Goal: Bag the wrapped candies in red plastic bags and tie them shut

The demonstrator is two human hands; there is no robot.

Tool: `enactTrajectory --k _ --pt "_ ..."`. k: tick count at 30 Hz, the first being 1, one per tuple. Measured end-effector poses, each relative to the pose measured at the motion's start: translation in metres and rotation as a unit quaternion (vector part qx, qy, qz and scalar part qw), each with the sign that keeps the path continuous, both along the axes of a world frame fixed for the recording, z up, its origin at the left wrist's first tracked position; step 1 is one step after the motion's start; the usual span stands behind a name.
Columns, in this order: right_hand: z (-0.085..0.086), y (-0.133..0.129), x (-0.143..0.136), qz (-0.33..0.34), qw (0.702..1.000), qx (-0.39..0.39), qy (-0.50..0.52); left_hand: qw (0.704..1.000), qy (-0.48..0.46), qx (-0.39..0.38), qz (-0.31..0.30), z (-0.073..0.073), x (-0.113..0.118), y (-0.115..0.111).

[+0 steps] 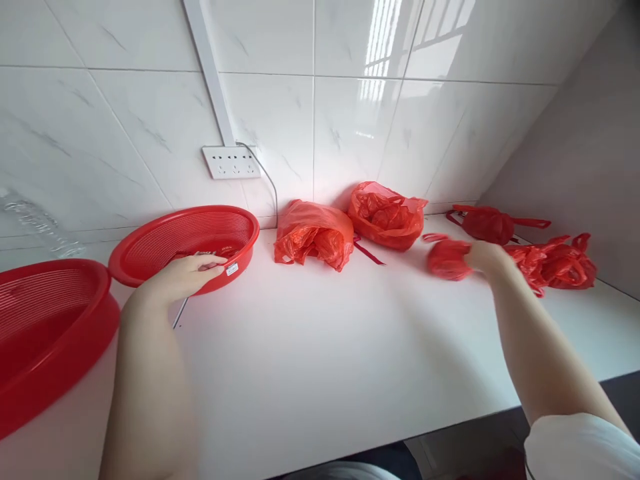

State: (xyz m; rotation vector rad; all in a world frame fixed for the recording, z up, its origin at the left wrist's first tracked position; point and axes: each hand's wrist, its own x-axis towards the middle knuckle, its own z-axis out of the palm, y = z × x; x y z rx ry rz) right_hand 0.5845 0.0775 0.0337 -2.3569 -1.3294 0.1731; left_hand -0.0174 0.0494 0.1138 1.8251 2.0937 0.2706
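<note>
My left hand (186,275) is at the near rim of a round red plastic basket (235,223), its fingers closed over the edge beside a small white label. Part of what lies inside the basket is hidden behind that hand. On the right, my right hand (484,257), slightly blurred, grips a small bundled red plastic bag (447,260) at the counter's surface. Just beyond it lie more crumpled red plastic bags (567,263), and behind them another tied red bag (487,224).
A second red basket (55,360) stands at the left. Two fuller red bags, one bunched (315,233) and one open-topped (387,217), sit against the tiled wall. A socket strip (231,163) with a hanging cable and a clear plastic bottle (40,223) are behind. The white counter (320,347) ends nearby.
</note>
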Motion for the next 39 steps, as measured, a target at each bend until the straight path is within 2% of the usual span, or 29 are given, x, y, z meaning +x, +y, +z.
enactTrajectory --k 2,4,7,10,12,14,17,20,23,25,27,30,33,36,39 --pt "-0.003 -0.002 0.011 -0.108 0.993 -0.016 -0.035 1.000 0.010 0.000 -0.006 -0.002 -0.001 -0.001" --pt "-0.006 -0.002 0.007 -0.130 0.990 -0.036 -0.051 1.000 0.013 0.001 -0.007 -0.003 -0.002 -0.001" --pt "-0.008 0.002 -0.031 -0.032 0.998 -0.034 -0.050 1.000 0.016 0.003 -0.007 -0.004 0.000 -0.002" --pt "-0.004 0.007 -0.097 0.112 0.993 0.003 -0.040 1.000 0.017 0.005 -0.004 -0.004 0.003 -0.003" --pt "0.001 0.009 -0.149 0.214 0.976 0.036 -0.020 1.000 0.016 0.005 0.000 -0.004 0.006 -0.006" --pt "0.003 0.011 -0.201 0.326 0.942 0.076 -0.008 1.000 0.006 0.011 -0.003 -0.002 0.008 -0.009" --pt "-0.001 0.019 -0.264 0.345 0.935 0.074 -0.044 0.998 -0.035 0.042 -0.031 0.002 0.013 -0.016" --pt "-0.013 0.034 -0.293 0.275 0.957 0.074 -0.060 0.991 -0.076 0.080 -0.077 0.003 0.026 -0.021" --pt "-0.022 0.052 -0.290 0.248 0.967 0.047 -0.038 0.979 -0.078 0.106 -0.158 -0.009 0.053 -0.017" --pt "-0.023 0.061 -0.278 0.281 0.960 0.025 -0.001 0.964 -0.060 0.131 -0.221 -0.028 0.079 -0.006" --pt "-0.020 0.066 -0.263 0.317 0.947 0.017 0.045 0.953 -0.018 0.152 -0.260 -0.053 0.110 0.012" --pt "-0.008 0.066 -0.242 0.354 0.926 0.033 0.130 0.947 0.053 0.194 -0.251 -0.093 0.149 0.048" --pt "0.005 0.063 -0.224 0.368 0.896 0.072 0.237 0.970 0.033 0.141 -0.196 -0.124 0.173 0.084" --pt "0.012 0.063 -0.213 0.345 0.864 0.125 0.343 0.973 0.019 0.137 -0.184 -0.142 0.185 0.109" --pt "0.016 0.065 -0.208 0.306 0.834 0.188 0.419 0.972 0.016 0.144 -0.185 -0.151 0.193 0.124"
